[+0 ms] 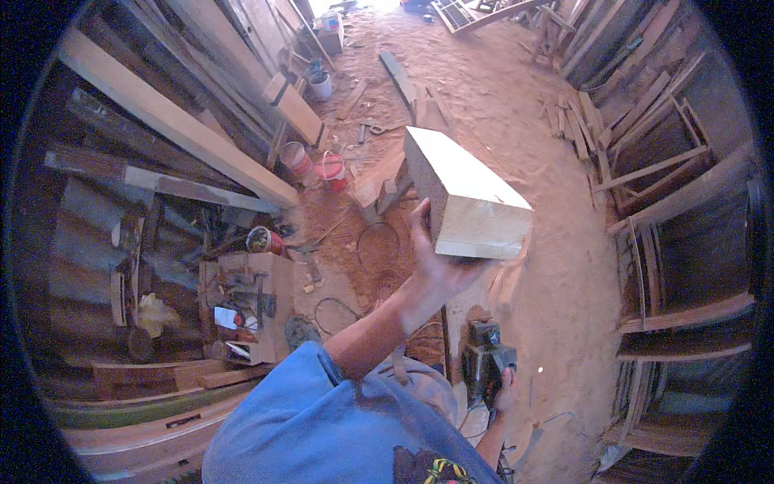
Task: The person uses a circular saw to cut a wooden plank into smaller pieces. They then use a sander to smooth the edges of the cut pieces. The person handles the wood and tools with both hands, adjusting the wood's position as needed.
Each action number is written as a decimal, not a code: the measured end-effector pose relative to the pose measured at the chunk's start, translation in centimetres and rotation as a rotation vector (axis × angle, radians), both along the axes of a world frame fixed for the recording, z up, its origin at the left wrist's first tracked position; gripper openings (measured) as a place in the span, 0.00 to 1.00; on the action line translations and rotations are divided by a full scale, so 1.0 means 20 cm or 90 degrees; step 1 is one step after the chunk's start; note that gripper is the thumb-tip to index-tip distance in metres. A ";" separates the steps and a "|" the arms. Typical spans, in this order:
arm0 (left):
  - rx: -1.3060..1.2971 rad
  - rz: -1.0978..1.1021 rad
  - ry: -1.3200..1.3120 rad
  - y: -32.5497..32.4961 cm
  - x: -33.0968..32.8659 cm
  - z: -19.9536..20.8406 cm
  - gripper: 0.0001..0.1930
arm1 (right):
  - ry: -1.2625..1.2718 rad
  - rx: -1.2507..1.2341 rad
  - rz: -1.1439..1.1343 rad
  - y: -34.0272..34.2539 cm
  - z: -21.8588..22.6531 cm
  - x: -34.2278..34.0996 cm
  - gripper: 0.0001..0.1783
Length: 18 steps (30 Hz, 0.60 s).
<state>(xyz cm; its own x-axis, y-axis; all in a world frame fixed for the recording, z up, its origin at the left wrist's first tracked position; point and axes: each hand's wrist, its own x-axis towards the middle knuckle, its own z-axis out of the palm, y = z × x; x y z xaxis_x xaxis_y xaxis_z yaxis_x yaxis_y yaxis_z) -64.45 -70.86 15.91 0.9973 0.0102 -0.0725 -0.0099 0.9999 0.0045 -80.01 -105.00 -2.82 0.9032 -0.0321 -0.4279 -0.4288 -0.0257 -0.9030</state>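
A thick, pale block of wood (476, 189) is raised in front of me, its bright sawn end toward me. My left hand (443, 270) is closed round it from below, with the thumb up along its left side; the other fingers are mostly hidden under the wood. Lower down, at my right side, a black power tool (484, 367) shaped like an electric planer rests near a plank (457, 319). My right hand (505, 391) is wrapped round the rear of that tool. A blue sleeve (282, 411) covers my upper left arm.
Long timbers (177, 121) lean along the left wall. A red bucket (330, 169) and a white bucket (320, 85) stand on the sawdust-covered floor. At left is a wooden box (274, 282) with tools on it. Wood scraps and a frame (653, 169) are piled at right.
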 end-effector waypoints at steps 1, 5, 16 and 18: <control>0.074 -0.004 0.018 0.02 -0.02 -0.02 0.45 | 0.020 -0.036 0.002 -0.05 -0.05 -0.01 0.27; 0.252 -0.012 0.059 0.06 -0.23 -0.13 0.36 | -0.037 -0.137 0.001 -0.11 -0.24 -0.01 0.27; 1.288 -0.037 0.387 0.01 -0.49 -0.91 0.65 | -0.056 -0.276 0.039 -0.33 -0.52 -0.10 0.23; 1.242 -0.076 0.437 -0.01 -0.50 -0.91 0.67 | -0.032 -0.110 0.026 -0.19 -0.31 -0.07 0.23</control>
